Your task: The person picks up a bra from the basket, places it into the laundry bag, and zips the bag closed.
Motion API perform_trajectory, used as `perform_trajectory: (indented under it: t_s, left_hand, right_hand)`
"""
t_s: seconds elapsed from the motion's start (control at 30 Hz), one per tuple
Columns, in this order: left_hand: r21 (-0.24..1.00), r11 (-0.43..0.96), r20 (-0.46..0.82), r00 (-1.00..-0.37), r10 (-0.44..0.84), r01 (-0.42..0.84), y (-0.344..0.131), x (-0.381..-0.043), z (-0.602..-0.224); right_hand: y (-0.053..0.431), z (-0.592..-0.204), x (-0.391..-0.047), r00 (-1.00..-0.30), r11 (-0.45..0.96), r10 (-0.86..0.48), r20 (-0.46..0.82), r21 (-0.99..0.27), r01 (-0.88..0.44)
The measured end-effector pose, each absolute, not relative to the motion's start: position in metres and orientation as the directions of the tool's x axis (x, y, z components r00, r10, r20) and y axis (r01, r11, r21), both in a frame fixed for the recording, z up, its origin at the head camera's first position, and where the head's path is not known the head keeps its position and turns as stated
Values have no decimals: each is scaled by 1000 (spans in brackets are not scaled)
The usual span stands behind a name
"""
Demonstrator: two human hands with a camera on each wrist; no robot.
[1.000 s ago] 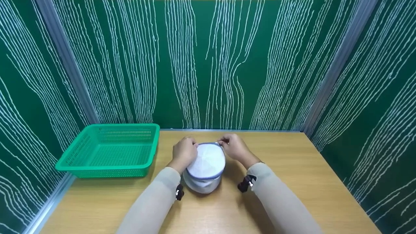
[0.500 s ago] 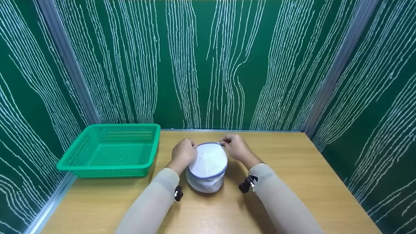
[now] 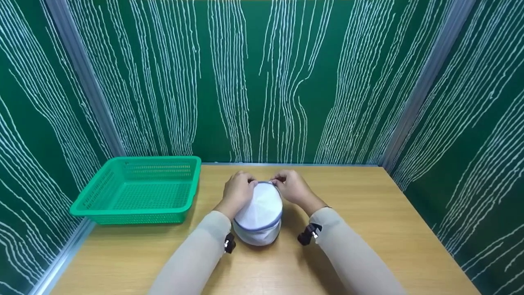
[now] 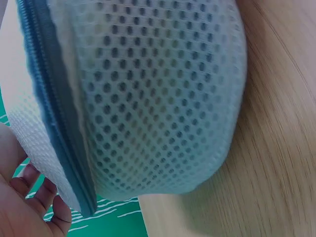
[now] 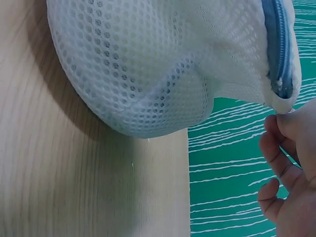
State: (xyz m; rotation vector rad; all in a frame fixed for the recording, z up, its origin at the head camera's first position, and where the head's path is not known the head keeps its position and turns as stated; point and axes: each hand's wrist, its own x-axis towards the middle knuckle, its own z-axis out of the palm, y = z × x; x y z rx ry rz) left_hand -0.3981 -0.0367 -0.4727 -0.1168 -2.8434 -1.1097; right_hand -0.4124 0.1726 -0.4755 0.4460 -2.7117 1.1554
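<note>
A white mesh laundry bag with a blue zipper stands on the table between my hands. Its round white top tilts up at the far side, and honeycomb mesh forms the wall in the left wrist view. My left hand grips the far left part of the rim, its fingertips partly hidden behind the top. At the far right, my right hand pinches the bag's edge by the end of the zipper. The zipper looks closed along the visible stretch; the slider is too small to make out.
A green plastic basket with perforated walls stands to the left on the wooden table. Green panels with white wavy lines enclose the table at the back and sides. Black wrist cameras sit on both sleeves.
My left hand has moved right along the far rim, closer to the right hand. The bag's top has narrowed and shifted slightly left. My right hand has moved slightly left.
</note>
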Motion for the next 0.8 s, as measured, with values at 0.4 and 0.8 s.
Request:
perform_trajectory:
  t_s: [0.4,0.8]
  left_hand:
    - [676,736,62,-998,1,43,-46,-400,-475]
    - [678,735,3,-999,-34,-24,-64,-397,-484]
  right_hand:
    - [183,-477,-411,-945,643,-204,256,-693,-327]
    - [190,-481,-402,-936,643,-248,248,-681,-351]
